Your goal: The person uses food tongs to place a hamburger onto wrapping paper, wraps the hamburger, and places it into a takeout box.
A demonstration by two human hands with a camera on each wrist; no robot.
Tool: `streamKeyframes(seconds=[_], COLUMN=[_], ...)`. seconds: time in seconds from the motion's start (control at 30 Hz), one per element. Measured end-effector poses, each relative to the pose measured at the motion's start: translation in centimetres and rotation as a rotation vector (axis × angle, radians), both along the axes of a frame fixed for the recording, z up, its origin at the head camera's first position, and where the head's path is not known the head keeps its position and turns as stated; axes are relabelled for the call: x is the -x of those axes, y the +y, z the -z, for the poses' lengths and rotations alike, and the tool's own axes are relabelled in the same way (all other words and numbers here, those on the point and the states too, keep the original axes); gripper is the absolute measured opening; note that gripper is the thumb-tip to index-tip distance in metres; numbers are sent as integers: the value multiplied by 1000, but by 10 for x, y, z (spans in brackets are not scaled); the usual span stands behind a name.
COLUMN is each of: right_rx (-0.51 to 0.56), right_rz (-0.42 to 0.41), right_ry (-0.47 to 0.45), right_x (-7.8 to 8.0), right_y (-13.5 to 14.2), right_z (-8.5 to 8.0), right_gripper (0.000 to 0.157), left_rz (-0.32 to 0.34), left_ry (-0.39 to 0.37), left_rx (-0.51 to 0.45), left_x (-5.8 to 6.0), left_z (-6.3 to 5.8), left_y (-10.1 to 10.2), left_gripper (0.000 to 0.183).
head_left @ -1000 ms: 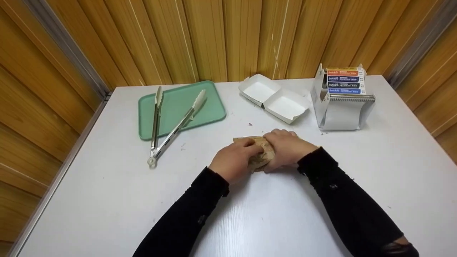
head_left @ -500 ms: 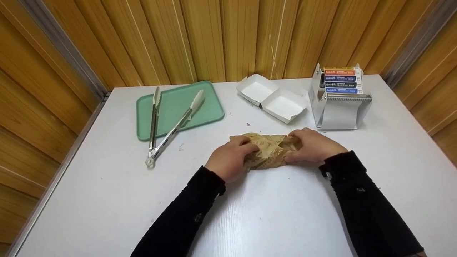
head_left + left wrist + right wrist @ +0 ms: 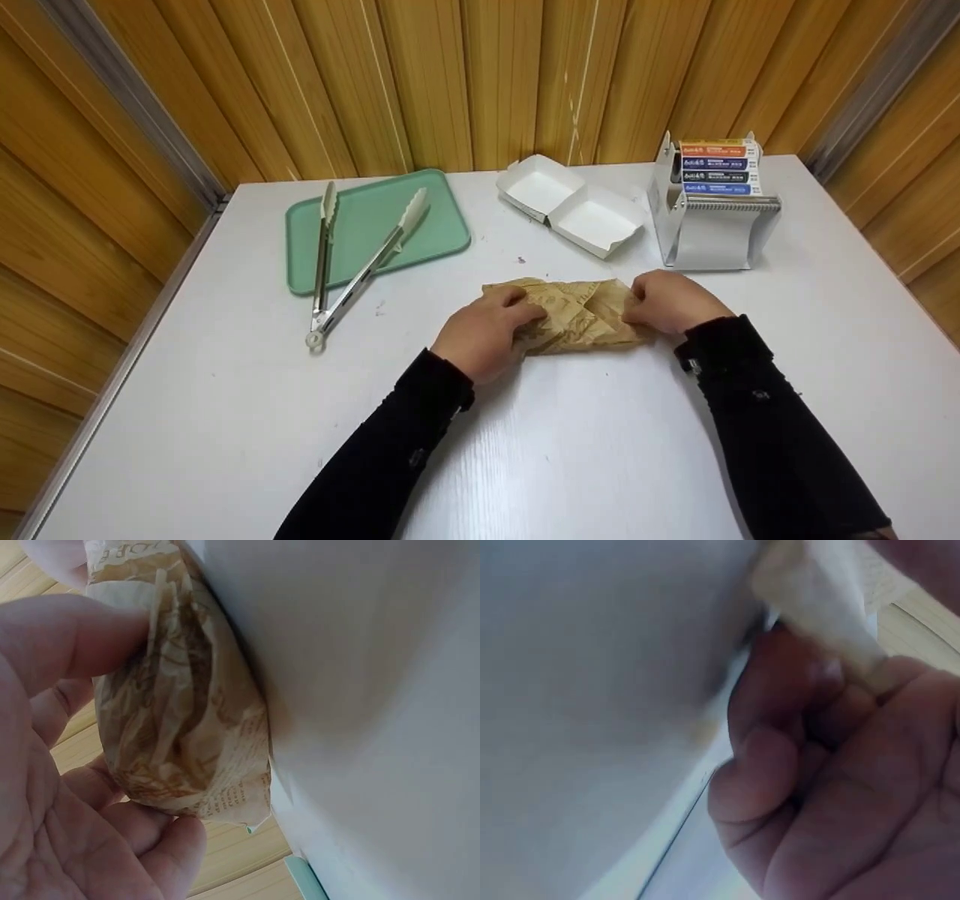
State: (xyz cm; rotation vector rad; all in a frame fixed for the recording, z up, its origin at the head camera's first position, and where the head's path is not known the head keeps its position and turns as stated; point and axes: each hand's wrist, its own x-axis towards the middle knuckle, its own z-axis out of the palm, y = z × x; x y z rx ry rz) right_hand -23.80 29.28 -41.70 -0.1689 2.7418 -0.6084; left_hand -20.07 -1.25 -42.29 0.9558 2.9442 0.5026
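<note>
A bundle wrapped in crumpled brown printed paper [image 3: 577, 319] lies on the white table [image 3: 570, 450] in the head view. My left hand [image 3: 491, 334] grips its left end, fingers curled round the wrapped bulge [image 3: 187, 727]. My right hand [image 3: 671, 300] pinches the paper's right end, a pale strip [image 3: 817, 600] caught between thumb and fingers in the blurred right wrist view. What the paper wraps is hidden.
A green tray [image 3: 375, 225] with metal tongs [image 3: 352, 270] lying half across it sits at the back left. An open white paper box [image 3: 574, 206] lies behind the bundle. A white dispenser with coloured rolls [image 3: 712, 202] stands at the back right.
My right hand has moved right, off the top of the bundle, drawing the paper's right end out so the wrap lies longer and flatter. The left hand stays put.
</note>
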Motion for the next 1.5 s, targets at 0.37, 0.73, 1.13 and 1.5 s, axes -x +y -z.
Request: streamKeyframes(seconds=[0.37,0.73,1.13,1.5], right_rx=[328,1226,962,1008], right_rz=[74,42,151,182], right_ry=[-110,-460,-357,-313], right_x=[-1,-3,-20,-22], right_y=[11,9,-29,-39], right_z=[-10,-2,3,5], right_gripper=[14,37,46,40], left_rz=[-10,-13,-29,-26], left_ry=[-19,-17,1,-1], left_rx=[13,18,43,41], left_x=[1,1,1,-1], left_z=[0,1,3,2], left_y=[2,2,3,2], left_gripper=[45,45,47,41])
